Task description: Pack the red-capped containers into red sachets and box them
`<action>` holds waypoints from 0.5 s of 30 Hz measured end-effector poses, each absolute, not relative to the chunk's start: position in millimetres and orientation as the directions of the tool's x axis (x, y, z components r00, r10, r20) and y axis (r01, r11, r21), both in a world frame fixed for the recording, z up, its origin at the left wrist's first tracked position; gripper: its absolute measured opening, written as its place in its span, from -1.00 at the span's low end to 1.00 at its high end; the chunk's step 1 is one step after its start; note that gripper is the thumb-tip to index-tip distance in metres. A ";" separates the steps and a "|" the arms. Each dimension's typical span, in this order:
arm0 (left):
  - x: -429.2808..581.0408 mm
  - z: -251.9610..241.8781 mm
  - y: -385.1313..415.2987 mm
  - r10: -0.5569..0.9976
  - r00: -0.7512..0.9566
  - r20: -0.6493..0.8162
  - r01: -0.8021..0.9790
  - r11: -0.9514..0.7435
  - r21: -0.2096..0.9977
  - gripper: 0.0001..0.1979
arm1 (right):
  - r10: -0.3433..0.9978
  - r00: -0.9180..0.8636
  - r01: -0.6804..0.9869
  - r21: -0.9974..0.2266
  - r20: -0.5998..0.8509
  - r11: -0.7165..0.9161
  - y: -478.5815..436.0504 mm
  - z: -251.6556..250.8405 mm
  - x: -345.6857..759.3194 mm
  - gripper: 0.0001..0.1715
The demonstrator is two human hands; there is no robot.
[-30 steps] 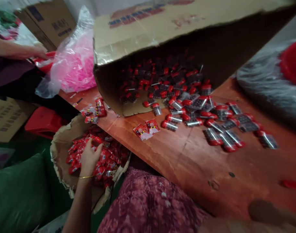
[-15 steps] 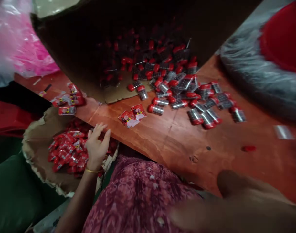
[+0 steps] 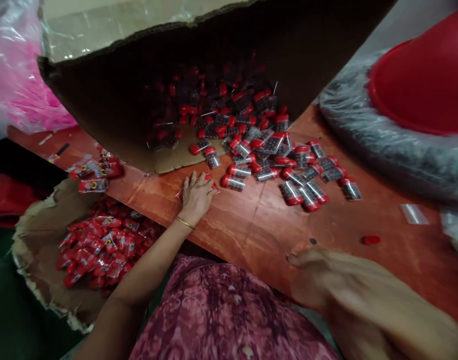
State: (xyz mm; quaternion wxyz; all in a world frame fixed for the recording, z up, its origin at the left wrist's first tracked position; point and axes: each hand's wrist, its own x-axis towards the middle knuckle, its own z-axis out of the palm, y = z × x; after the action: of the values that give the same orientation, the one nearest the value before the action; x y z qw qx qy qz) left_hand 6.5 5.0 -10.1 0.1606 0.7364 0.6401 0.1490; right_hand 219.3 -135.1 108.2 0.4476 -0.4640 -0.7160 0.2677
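Note:
My left hand (image 3: 196, 199), with a thin bangle at the wrist, lies on the red printed cards (image 3: 214, 186) on the table. Its fingers are apart and bent over them, covering most of the cards. Past its fingertips lie small clear containers with red caps (image 3: 234, 182), and many more spill from the mouth of a tipped cardboard box (image 3: 169, 160). My right hand (image 3: 345, 285) is over the table's near right part, smeared by motion. Its fingers do not show clearly, nor whether it holds anything.
A torn-edged carton (image 3: 34, 250) with red wrapped packs (image 3: 101, 245) stands below the table's left edge. More packs (image 3: 96, 172) lie on the table (image 3: 259, 225). At right are a red cone-shaped piece (image 3: 420, 85) on a plastic-wrapped bundle, a loose red cap (image 3: 371, 240) and a clear piece (image 3: 414, 214).
My left hand has moved from above the carton's rim up and right onto the red cards. My right hand has come farther into view over the table. The view has shifted slightly.

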 end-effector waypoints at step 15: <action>2.4 2.0 -10.9 0.992 -0.102 0.081 0.455 -0.026 0.890 -0.72 | 0.996 0.014 -0.017 -0.996 -0.087 -0.087 -62.3 11.4 168.9 -0.61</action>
State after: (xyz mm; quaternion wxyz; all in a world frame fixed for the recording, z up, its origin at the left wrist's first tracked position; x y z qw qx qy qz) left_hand 2.4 -10.9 2.0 0.3254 0.5860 0.6174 0.4119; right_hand 168.9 -62.3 11.4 0.4855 -0.5209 -0.4698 0.5218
